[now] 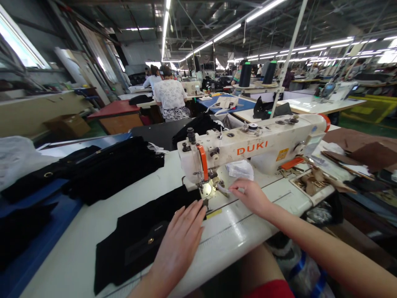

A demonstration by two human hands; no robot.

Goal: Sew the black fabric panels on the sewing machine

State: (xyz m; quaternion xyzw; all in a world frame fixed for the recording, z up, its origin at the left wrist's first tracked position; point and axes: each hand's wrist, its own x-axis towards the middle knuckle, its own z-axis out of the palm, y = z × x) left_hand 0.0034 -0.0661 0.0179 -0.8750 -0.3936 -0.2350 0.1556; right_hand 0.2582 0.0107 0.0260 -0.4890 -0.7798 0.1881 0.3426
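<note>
Premises identified as a sewing workshop on a factory floor. Chief evidence is the sewing machine [257, 147] marked DUKI, fitted to a white tabletop [245, 231]. Behind the machine, dark thread cones [245, 75] stand upright; farther back from it, a person [170, 94] in a patterned white top occupies another station. Beyond its right end, a second machine [345, 90] is installed. To the machine's left lie piled black fabric pieces [114, 167]; at its right, a tray [324, 196] contains small metal fittings [319, 183]. High above it, strip lights [266, 10] run in long lines beneath exposed roof framing [198, 18].
</note>
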